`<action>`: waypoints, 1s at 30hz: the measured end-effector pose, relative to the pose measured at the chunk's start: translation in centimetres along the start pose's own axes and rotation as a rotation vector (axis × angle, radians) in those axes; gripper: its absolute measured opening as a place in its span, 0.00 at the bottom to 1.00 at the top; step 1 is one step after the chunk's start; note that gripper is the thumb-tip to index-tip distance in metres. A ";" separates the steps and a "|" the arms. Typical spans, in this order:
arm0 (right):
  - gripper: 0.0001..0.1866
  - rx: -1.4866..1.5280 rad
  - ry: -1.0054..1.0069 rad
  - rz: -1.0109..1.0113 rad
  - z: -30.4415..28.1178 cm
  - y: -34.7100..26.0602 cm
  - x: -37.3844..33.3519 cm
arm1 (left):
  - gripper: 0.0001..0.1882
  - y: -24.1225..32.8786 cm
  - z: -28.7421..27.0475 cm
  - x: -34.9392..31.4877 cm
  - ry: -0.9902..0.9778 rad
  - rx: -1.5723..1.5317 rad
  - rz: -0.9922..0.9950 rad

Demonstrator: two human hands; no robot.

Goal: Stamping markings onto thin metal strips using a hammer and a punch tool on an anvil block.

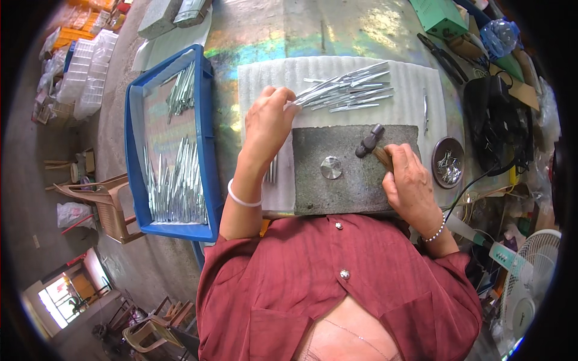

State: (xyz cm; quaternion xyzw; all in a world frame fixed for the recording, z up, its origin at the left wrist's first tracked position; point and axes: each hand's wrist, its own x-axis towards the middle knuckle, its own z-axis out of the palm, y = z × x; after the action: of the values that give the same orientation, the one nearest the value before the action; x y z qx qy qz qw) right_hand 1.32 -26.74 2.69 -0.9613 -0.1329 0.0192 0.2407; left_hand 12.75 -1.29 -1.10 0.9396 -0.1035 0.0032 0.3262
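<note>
My left hand (pixel 268 120) is closed, its fingertips pinching the left end of a slender silver metal rod at the edge of a loose pile of rods (pixel 355 90). The pile lies on a white foam sheet (pixel 415 78). My right hand (pixel 412 177) grips the wooden handle of a small hammer (pixel 370 141), whose dark head rests over a grey stone slab (pixel 319 195). A round shiny metal disc (pixel 331 168) sits on the slab, left of the hammer head. Several more rods (pixel 272 171) lie partly hidden behind my left forearm.
Left of the foam, a blue tray (pixel 212 150) holds two groups of similar rods. A round dish (pixel 441 182) with small metal pieces stands to the right. Pliers (pixel 444 57), a black bag (pixel 484 123) and a green metal box (pixel 439 18) are farther right. A fan (pixel 530 283) stands lower right.
</note>
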 end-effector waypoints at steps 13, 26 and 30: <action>0.21 0.146 0.018 0.030 -0.3 1.0 -0.7 | 0.08 -3.0 1.8 0.4 -0.053 0.150 0.096; 0.09 0.396 0.512 0.540 -4.4 13.2 -4.2 | 0.05 4.8 -5.5 -6.0 0.166 -0.379 -0.028; 0.13 0.209 0.279 0.691 -4.9 14.3 -5.6 | 0.09 7.2 -5.1 -7.5 0.089 -0.149 0.140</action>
State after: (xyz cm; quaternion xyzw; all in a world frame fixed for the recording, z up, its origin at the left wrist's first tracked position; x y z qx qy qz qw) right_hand -0.06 -42.55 0.19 -0.9130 0.2357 -0.0181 0.3324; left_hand 4.36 -2.20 6.76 0.9021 -0.1543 0.0600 0.3986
